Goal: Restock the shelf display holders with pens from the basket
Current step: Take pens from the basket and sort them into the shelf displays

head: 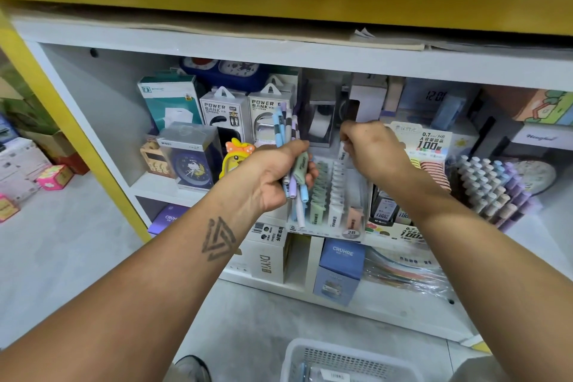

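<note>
**shelfwatcher:** Only one view here, the head cam looking down at the shelf. The left hand [273,177] is wrapped round a bunch of pastel pens [290,146], fist closed on them about mid-barrel. They stand roughly upright, tips poking out above the thumb and the other ends hanging below the palm. The right hand [369,146] has its fingers curled in a pinch on one white pen [342,150], right over the back of the clear display holder [328,195].

**pencase_dan:** So which way does the pen have to go from there?

**shelfwatcher:** Down and slightly toward the person, I'd say. The holder's rows run front to back and the pens already in it lean with their long axes tilted up toward the rear of the shelf. The white one in the right hand looks lined up about the same way, near vertical, lower end just touching or just above the white row. Can't tell if it's actually seated yet, the fingers hide the top of it.

**pencase_dan:** And the left hand's just the magazine?

**shelfwatcher:** Pretty much. It hangs just left of the holder, bundle right beside the green row, so the right hand only has a short reach across to pull the next one. The right is clearly the nearer hand to the slots. The white basket [350,357] sits on the floor at the bottom edge, well apart from the shelf, with a few items inside that I can't make out.
</note>
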`<state>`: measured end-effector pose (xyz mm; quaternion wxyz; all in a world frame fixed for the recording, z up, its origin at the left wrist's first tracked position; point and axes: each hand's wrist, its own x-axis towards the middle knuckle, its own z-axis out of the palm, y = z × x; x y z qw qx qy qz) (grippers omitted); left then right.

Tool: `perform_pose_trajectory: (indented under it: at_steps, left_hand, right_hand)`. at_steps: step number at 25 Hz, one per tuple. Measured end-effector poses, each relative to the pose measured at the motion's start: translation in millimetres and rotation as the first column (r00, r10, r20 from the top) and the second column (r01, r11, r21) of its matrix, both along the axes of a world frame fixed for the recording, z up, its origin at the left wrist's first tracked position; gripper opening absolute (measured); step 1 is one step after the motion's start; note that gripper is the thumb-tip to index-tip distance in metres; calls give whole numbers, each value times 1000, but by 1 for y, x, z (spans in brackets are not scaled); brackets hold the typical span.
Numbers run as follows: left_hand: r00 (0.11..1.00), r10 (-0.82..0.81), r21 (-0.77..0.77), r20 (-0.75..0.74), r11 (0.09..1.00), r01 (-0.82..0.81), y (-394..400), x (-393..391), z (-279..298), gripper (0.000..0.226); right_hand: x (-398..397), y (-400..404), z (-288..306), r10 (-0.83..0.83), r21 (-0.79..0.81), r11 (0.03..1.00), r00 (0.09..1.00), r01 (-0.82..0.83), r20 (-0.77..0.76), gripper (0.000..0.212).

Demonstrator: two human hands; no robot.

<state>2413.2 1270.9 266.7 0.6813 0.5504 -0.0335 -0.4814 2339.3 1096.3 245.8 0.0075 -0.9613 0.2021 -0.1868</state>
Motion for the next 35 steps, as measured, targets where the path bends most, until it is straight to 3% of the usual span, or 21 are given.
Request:
perform_pose_trajectory:
  at_steps: [5,10,15,17,18,19,20,21,22,23,26,29,31,33,35]
  left_hand:
    - [999,38,13,20,999,-38,3,3,-1,11]
    - [999,43,20,17,999,-44,7,5,1,11]
    - [997,59,3,49,998,-59,9,2,4,13]
    - [997,53,-4,56,999,-53,10,2,4,13]
    - [997,50,-6,57,999,-49,10,2,5,12]
    - [997,50,-11,59,999,-50,10,2,6,12]
    - [997,54,-17,61,998,-53,10,2,6,12]
    - [996,60,-22,65,998,-58,10,1,6,12]
    - [996,60,-25,70,998,-59,9,0,6,13]
    - [996,56,-30,73,998,-54,8,-1,7,14]
    - [996,63,-61,63,996,-59,6,-7,7,15]
    - [993,95,-46,69,995,-92,4,-5,5,28]
    - [988,132,21,84,991,-134,5,-1,3,22]
    - [976,180,85,120,978,-191,7,4,0,17]
    - [973,189,96,135,975,-202,8,7,-1,15]
  right_hand:
    - [10,3,-6,12,72,997,988,-1,-155,25]
    - [10,1,-4,5,160,987,991,17,-135,24]
    - [12,6,-7,-73,80,992,955,100,-289,32]
    - [12,11,-2,-49,106,991,967,77,-249,35]
    - [13,13,3,-25,208,976,987,59,-161,31]
    - [14,15,9,-8,393,919,999,28,-54,25]
    - [13,18,16,15,624,781,999,-32,32,21]
    - [10,23,23,51,814,571,994,-109,97,19]
    - [7,27,27,95,908,386,986,-164,138,20]
    - [2,31,30,143,936,294,977,-192,155,21]
    - [-7,39,32,171,930,294,970,-219,175,21]
    - [-9,33,40,55,935,232,963,-268,263,8]
    - [-8,22,44,-80,905,305,939,-298,336,9]
    - [-3,13,41,-160,796,557,910,-236,382,9]
    - [2,7,30,-99,525,848,951,-74,293,6]
